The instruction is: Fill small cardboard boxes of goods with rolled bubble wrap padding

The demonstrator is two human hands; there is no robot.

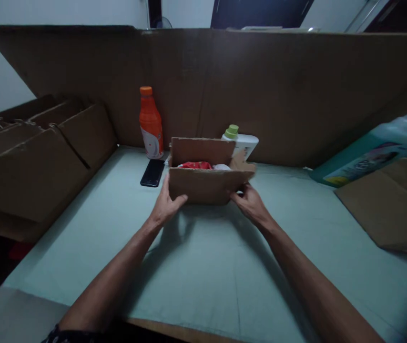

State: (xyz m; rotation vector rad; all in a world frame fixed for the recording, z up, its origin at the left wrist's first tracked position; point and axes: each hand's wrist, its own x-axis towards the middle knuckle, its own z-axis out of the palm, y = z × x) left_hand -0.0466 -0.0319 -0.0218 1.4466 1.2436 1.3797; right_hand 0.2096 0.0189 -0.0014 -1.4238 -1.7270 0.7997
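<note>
Hands on both ends of the small cardboard box (pixel 207 183) is what I have right now: my left hand (pixel 166 202) is wrapped around its near-left corner, thumb up the side and fingers curled onto the front panel, and my right hand (pixel 249 200) grips the near-right corner the same way, just under the torn flap that sticks out there. The box sits on the pale green counter (pixel 203 267), a little beyond the middle, its top open. Inside I can make out something red (pixel 195 165) and a white item (pixel 222 167) beside it, though not what either is.

To handle this well, I judge that even pressure from both sides matters most; the cardboard looks thin and worn, so squeezing hard at the corners could buckle the front wall. I would keep the base flat on the counter and the box level, so the contents stay put.

Clearance deserves care too. A black phone (pixel 152 172) lies just beside the box on the left, an orange bottle (pixel 151 125) stands behind the phone, and a white bottle with a green cap (pixel 239 141) lies close behind the box against the tall cardboard wall (pixel 296 95). Any sideways or backward shift risks knocking these, so a pull straight toward me looks safest.
</note>
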